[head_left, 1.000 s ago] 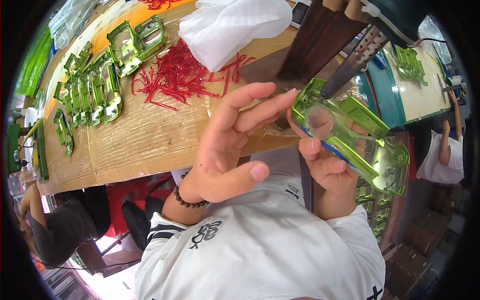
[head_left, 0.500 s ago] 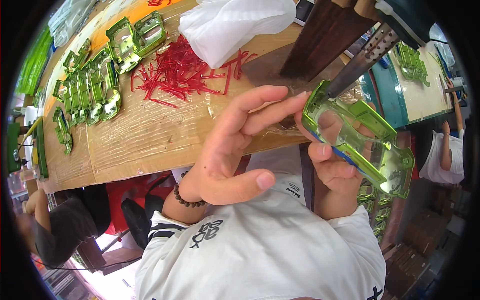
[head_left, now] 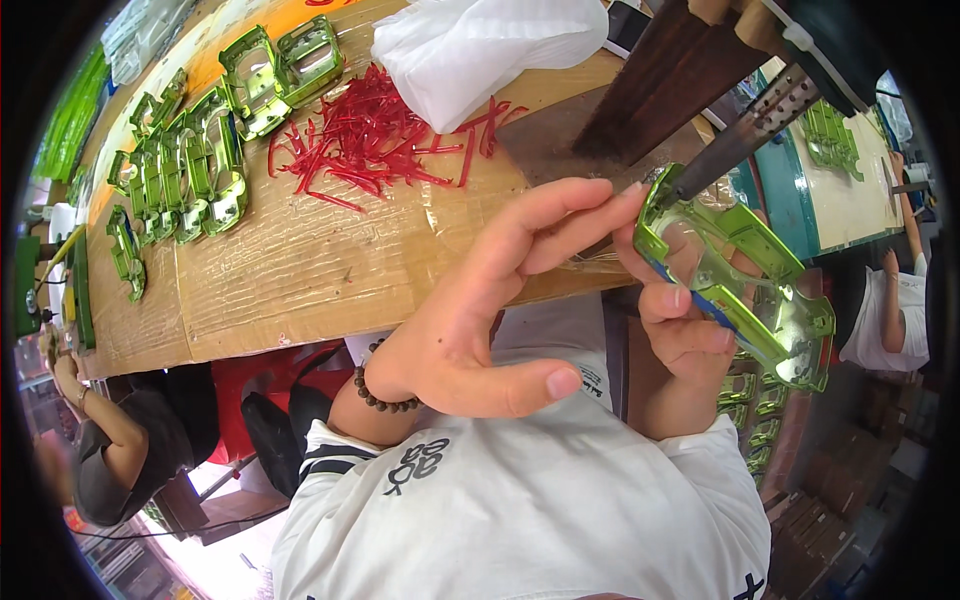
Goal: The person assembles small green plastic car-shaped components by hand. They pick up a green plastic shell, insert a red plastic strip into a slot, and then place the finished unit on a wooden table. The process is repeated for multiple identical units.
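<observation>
My right hand (head_left: 685, 335) grips a shiny green plastic shell (head_left: 765, 242) with large cut-out openings and a blue strip along one side. My left hand (head_left: 480, 315) has its fingers stretched out and its thumb held apart. Its fingertips reach the shell's upper left end; whether they press on it I cannot tell. A dark rod-shaped tool with a perforated metal sleeve (head_left: 768, 108) slants down from the upper right. The tool's lower tip meets or nearly meets that same end of the shell.
Red plastic scraps (head_left: 365, 140) lie heaped on the wrapped worktable (head_left: 270, 285), beside a white bag (head_left: 480, 50). Several similar green shells (head_left: 185, 175) stand at the left. A dark brown post (head_left: 650, 85) rises near the tool. Other people sit at left and right.
Both hands and the shell appear slightly further right in the picture, as does the table scene, so the view has shifted a little. The right hand's grip stays the same.
</observation>
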`<state>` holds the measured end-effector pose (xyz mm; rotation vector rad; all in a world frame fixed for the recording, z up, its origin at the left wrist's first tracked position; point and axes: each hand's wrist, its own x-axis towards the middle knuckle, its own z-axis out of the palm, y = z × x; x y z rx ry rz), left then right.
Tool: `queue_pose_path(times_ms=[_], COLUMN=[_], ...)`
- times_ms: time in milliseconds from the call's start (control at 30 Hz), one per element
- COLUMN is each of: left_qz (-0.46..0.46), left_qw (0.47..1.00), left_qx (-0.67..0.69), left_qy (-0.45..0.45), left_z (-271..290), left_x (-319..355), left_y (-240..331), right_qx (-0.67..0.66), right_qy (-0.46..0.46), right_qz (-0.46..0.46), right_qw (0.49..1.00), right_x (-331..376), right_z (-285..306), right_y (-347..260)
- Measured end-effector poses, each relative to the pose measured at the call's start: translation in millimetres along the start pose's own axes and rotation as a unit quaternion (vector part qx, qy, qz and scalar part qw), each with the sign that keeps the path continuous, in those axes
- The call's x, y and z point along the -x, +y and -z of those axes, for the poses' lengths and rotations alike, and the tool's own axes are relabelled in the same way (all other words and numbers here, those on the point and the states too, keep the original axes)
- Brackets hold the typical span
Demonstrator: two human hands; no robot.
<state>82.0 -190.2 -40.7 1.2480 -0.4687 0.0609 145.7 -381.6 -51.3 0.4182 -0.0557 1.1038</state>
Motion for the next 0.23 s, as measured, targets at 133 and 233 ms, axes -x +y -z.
queue_pose_path(times_ms=[133,233], left_qz=[-0.007,-0.005], left_qw=[1.0,1.0], left_qx=[-0.003,0.007], left_qy=[-0.011,-0.026], left_z=[0.7,3.3], left_x=[-0.6,-1.9], left_y=[0.9,5.0], right_qx=[0.018,0.054], right_qy=[0.007,0.038], right_qz=[-0.003,0.008], right_qw=[1.0,0.998], right_x=[-1.0,2.7], right_z=[-2.1,-2.1], right_y=[-1.1,-6.6])
